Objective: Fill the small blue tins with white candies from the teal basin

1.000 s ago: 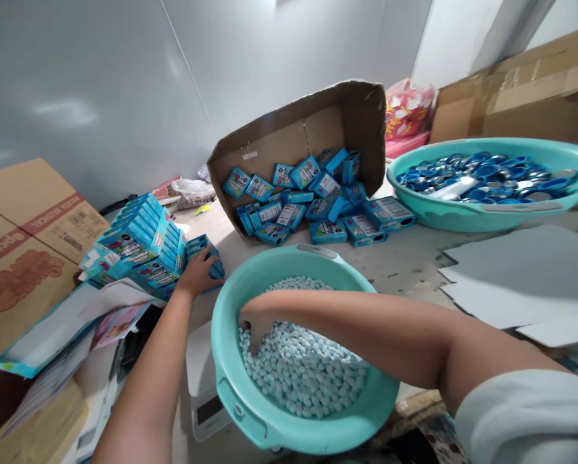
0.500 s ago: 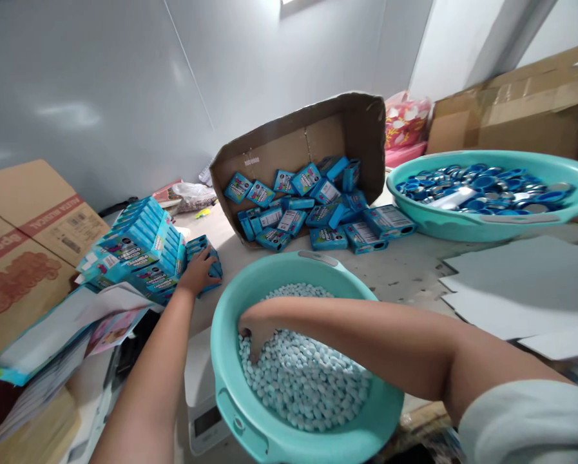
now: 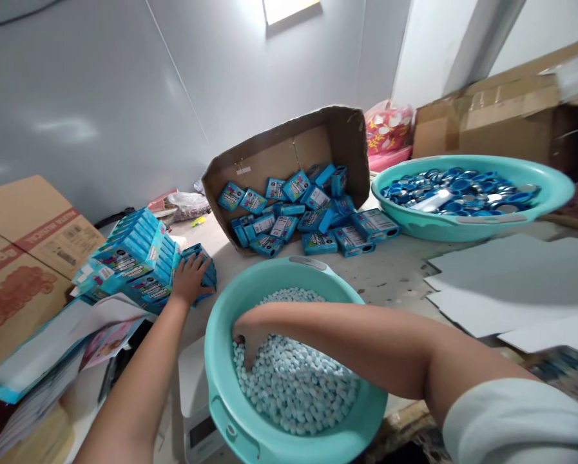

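Observation:
My right hand is dug into a heap of pale blue tablets inside a teal basin in front of me; its fingers are buried, curled among the tablets. My left hand rests with fingers spread on a short row of small blue boxes, beside a bigger stack of the same blue boxes on the left.
A tipped cardboard box spills several small blue boxes onto the table. A second teal basin at the right holds blue and silver lids. Grey card sheets lie at the right, brown cartons at the left, a white scale under the near basin.
Both hands stay where they were, the left on the box row, the right in the tablets. Only the camera has tilted slightly, shifting the scene left and down.

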{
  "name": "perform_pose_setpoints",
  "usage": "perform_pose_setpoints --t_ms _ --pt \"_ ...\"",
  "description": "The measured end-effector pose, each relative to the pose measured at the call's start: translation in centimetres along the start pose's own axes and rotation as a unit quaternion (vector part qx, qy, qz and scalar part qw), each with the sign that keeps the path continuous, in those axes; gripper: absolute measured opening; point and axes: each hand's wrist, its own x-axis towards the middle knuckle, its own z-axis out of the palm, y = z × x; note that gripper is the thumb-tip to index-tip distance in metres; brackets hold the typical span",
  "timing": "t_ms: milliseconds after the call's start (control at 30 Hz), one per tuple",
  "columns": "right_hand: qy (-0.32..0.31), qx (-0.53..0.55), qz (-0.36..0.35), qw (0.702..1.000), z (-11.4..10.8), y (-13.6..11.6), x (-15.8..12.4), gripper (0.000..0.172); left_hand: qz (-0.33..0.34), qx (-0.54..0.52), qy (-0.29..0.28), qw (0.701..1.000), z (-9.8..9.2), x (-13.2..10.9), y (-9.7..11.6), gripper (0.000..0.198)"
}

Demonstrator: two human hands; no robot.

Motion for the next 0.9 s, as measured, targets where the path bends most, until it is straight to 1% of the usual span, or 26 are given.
perform_pose_setpoints --t_ms 33,67,100,133,167,200,233,267,300,333,367,433,500,567,633,700,800,900 --pt "-0.002 -0.004 0.002 1.000 0.0 -0.1 0.0 0.056 -0.012 0.000 0.016 1.000 -0.3 -0.6 0.3 0.083" --pt "-0.004 -0.008 0.004 1.000 0.0 -0.1 0.0 0.057 -0.027 -0.003 0.039 0.999 -0.6 -1.4 0.5 0.084" --pt "-0.005 -0.011 0.005 1.000 0.1 -0.2 -0.1 0.057 -0.044 -0.012 0.074 0.996 -0.8 -2.6 0.7 0.081" --pt "-0.006 -0.013 0.007 1.000 0.1 -0.2 -0.1 0.057 -0.067 -0.026 0.117 0.991 -1.0 -4.1 0.8 0.074" --pt "-0.008 -0.015 0.008 1.000 0.0 -0.3 -0.2 0.056 -0.098 -0.055 0.178 0.978 -1.1 -5.8 0.9 0.066" --pt "-0.009 -0.015 0.009 1.000 0.0 -0.3 -0.2 0.055 -0.139 -0.090 0.246 0.955 -1.0 -7.7 0.9 0.058" --pt "-0.010 -0.015 0.011 1.000 0.0 -0.3 -0.2 0.054 -0.194 -0.124 0.302 0.925 -0.9 -9.7 0.9 0.054" --pt "-0.010 -0.016 0.013 1.000 0.0 -0.4 -0.3 0.054 -0.261 -0.154 0.345 0.888 -0.6 -11.7 0.8 0.051" --pt "-0.011 -0.016 0.017 1.000 0.0 -0.4 -0.3 0.055 -0.302 -0.162 0.357 0.869 -0.3 -13.5 0.6 0.047" --pt "-0.011 -0.017 0.021 1.000 0.0 -0.4 -0.3 0.057 -0.329 -0.167 0.357 0.858 0.1 -15.1 0.4 0.042" --pt "-0.010 -0.018 0.026 0.999 0.1 -0.4 -0.4 0.060 -0.345 -0.171 0.345 0.856 0.4 -16.4 0.2 0.038" --pt "-0.009 -0.022 0.037 0.999 0.2 -0.5 -0.5 0.066 -0.347 -0.185 0.300 0.869 0.9 -17.9 -0.2 0.030" --pt "-0.009 -0.025 0.044 0.999 0.2 -0.6 -0.6 0.071 -0.334 -0.206 0.250 0.885 1.3 -18.3 -0.4 0.025" --pt "-0.010 -0.026 0.046 0.999 0.2 -0.6 -0.8 0.075 -0.316 -0.230 0.203 0.898 1.6 -17.8 -0.1 0.023" --pt "-0.010 -0.025 0.043 0.999 0.0 -0.7 -1.0 0.078 -0.300 -0.257 0.154 0.906 2.0 -16.7 0.5 0.023" --pt "-0.013 -0.021 0.039 0.999 -0.2 -0.8 -1.1 0.077 -0.290 -0.281 0.098 0.910 2.6 -14.9 1.4 0.024" --pt "-0.013 -0.014 0.041 0.999 -0.3 -0.9 -1.2 0.071 -0.283 -0.297 0.012 0.912 3.5 -11.1 2.3 0.023" --pt "-0.007 -0.011 0.049 0.999 -0.4 -1.0 -1.3 0.070 -0.284 -0.294 -0.038 0.912 4.1 -7.2 2.3 0.030"
